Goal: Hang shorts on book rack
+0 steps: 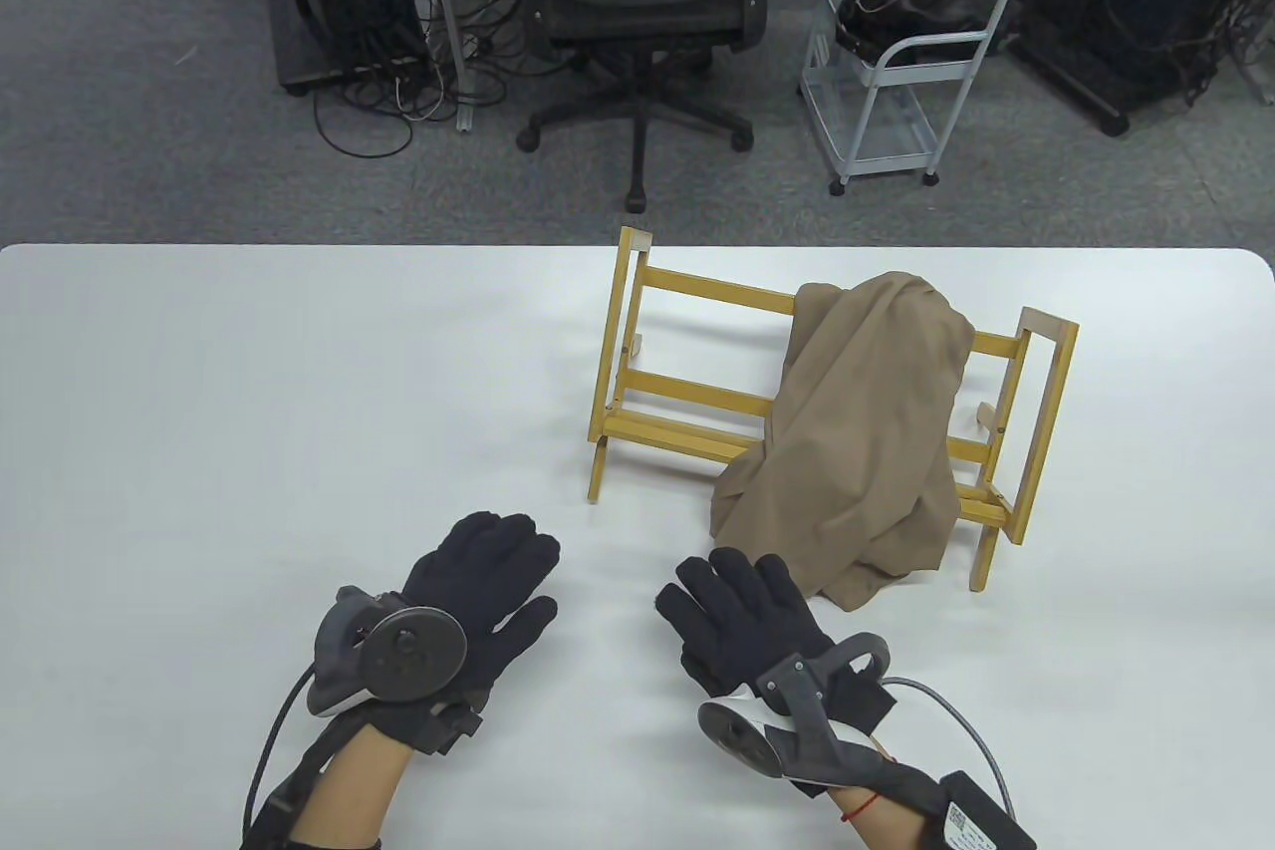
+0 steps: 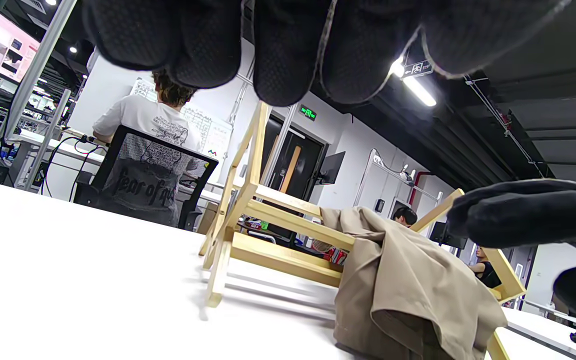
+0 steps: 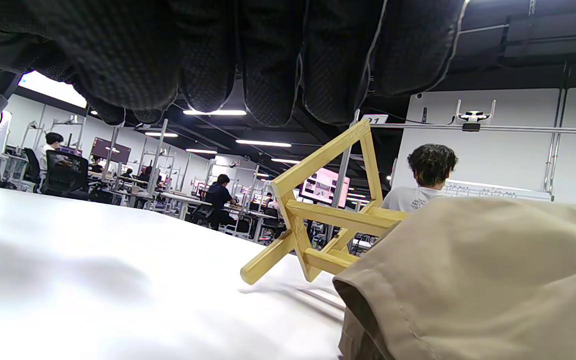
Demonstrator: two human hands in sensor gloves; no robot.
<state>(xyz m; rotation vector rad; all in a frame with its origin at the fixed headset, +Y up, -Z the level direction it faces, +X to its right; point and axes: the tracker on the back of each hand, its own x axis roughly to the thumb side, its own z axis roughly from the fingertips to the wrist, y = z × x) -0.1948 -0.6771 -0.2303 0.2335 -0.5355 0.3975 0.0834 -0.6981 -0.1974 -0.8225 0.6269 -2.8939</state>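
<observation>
The tan shorts (image 1: 862,431) hang over the top rail of the wooden book rack (image 1: 687,392) at its right half and trail down onto the white table (image 1: 249,412). They show in the left wrist view (image 2: 408,280) and right wrist view (image 3: 473,280) too, with the rack (image 2: 268,235) (image 3: 318,220). My left hand (image 1: 483,581) lies flat and empty on the table, left of the rack's front. My right hand (image 1: 742,606) lies flat and empty just in front of the shorts' lower hem, fingers close to the cloth.
Beyond the table's far edge stand an office chair (image 1: 637,3), a white trolley (image 1: 896,63) with a black bag, and racks with cables on the grey carpet. The rack stands at the table's middle right.
</observation>
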